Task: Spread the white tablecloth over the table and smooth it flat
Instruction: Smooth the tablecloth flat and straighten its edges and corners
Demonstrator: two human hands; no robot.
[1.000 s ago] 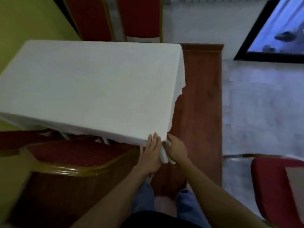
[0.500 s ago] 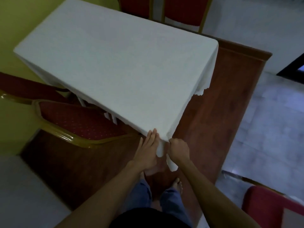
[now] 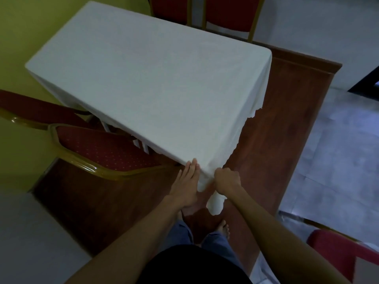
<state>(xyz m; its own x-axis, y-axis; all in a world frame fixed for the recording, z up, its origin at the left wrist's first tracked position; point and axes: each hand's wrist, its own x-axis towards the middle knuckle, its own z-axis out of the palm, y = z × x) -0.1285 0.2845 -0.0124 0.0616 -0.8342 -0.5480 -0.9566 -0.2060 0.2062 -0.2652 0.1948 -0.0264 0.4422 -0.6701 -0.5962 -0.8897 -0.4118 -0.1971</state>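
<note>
The white tablecloth [image 3: 151, 83] covers the whole rectangular table, its top lying smooth, with a scalloped hem hanging down the right side. At the near corner my left hand [image 3: 187, 185] presses flat, fingers straight, against the cloth's hanging left face. My right hand [image 3: 227, 181] grips the bunched corner of the cloth in a fist, and a tail of fabric hangs below it. The table itself is hidden under the cloth.
A red padded chair with a gold frame [image 3: 98, 152] is tucked under the table's left side. Two red chair backs [image 3: 229, 15] stand beyond the far end. Another red chair [image 3: 344, 255] is at the lower right. Brown wood flooring [image 3: 287, 124] lies to the right, my bare feet below.
My view has swung and pulled back, showing more of the table. My right hand has closed tighter on the corner fabric and drawn it downward; the left hand stays flat at the corner.
</note>
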